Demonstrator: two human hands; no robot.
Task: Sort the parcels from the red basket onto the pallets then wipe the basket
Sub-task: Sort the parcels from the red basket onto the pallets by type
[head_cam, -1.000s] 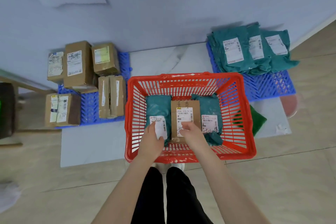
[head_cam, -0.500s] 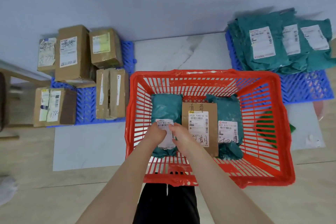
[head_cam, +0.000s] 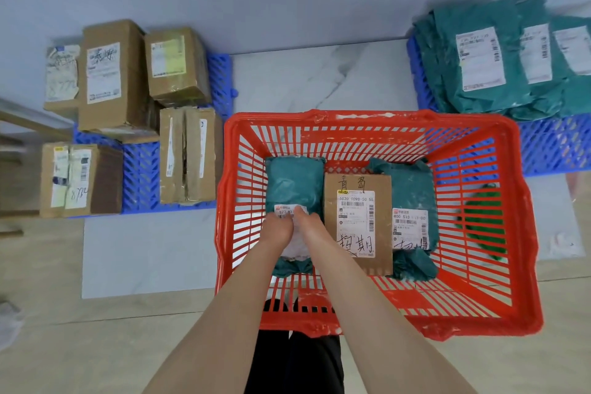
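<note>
The red basket (head_cam: 367,115) stands on the floor in front of me. Inside it lie a teal bag parcel (head_cam: 294,179) at the left, a flat cardboard parcel (head_cam: 356,217) in the middle and a second teal bag parcel (head_cam: 412,189) at the right. My left hand (head_cam: 278,230) and my right hand (head_cam: 311,229) are side by side on the near end of the left teal parcel, fingers curled over its white label. The left blue pallet (head_cam: 140,169) carries several cardboard boxes (head_cam: 108,77). The right blue pallet (head_cam: 556,144) carries teal bags (head_cam: 479,57).
A green cloth (head_cam: 479,221) lies on the floor just outside the basket's right wall, seen through the slats. A white marbled board (head_cam: 319,73) lies under the pallets, against the wall. Wooden furniture (head_cam: 19,118) stands at the far left.
My right hand left the cardboard parcel and joined my left hand on the left teal parcel. The view has dropped closer to the basket.
</note>
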